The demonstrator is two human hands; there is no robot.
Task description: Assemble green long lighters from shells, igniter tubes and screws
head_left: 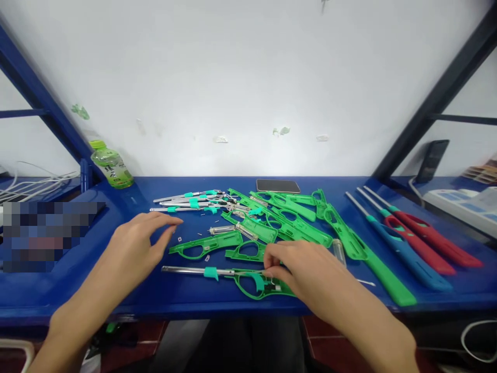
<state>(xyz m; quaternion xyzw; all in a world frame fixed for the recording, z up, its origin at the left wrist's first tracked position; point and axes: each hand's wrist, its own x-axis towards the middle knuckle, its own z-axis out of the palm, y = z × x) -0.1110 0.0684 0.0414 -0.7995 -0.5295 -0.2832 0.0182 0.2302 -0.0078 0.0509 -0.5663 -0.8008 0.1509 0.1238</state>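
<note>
My left hand hovers above the table's left part, its thumb and forefinger curved towards each other with a slight gap and nothing visible between them. Small metal pieces lie close by. My right hand is closed in a pinch on a thin wire of a long-neck lighter at the front edge. That lighter has a metal tube, a teal trigger and a green half-shell; its right end is hidden under my hand. Behind it are several green lighter half-shells, clear fuel tanks and metal tubes with teal triggers.
On the right lie a blue lighter and two red lighters. A phone rests at the back, a green drink bottle at the back left. A white wall rises behind the blue table.
</note>
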